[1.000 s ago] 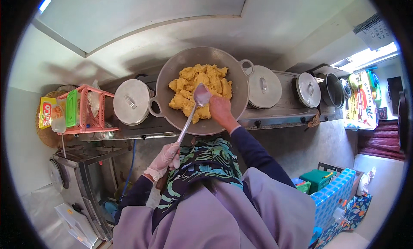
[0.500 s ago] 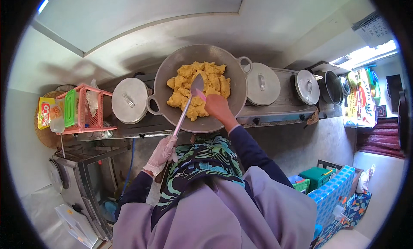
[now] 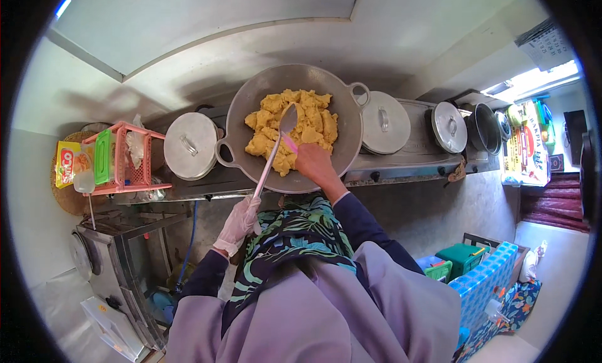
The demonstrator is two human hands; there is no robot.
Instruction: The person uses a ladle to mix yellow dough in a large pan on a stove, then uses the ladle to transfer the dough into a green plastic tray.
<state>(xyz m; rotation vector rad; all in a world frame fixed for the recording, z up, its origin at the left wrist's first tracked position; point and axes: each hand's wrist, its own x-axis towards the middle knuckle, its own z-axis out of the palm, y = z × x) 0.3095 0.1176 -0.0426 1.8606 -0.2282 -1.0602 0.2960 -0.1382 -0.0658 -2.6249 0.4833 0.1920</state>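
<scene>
A wide grey metal wok (image 3: 348,128) with two loop handles holds a heap of yellow, lumpy dough-like mash (image 3: 320,119). My left hand (image 3: 238,225), in a thin whitish glove, is closed round the lower handle of a long metal turner (image 3: 268,164). The turner's blade lies over the middle of the mash. My bare right hand (image 3: 318,166) is closed on a small pink scraper (image 3: 289,143), which meets the turner where blade and handle join. The fingers partly hide the scraper, so its full shape does not show.
Lidded pots stand on the stove either side: one lid (image 3: 189,146) left, others (image 3: 384,121) right. A dark pan (image 3: 483,129) sits farther right. At left is a pink basket (image 3: 128,175) with packets. Stove knobs (image 3: 375,176) line the front edge. A metal cabinet (image 3: 128,269) stands lower left.
My right hand and the pink scraper have shifted slightly toward me, down along the turner. The turner's blade stays over the mash; my left hand has barely moved.
</scene>
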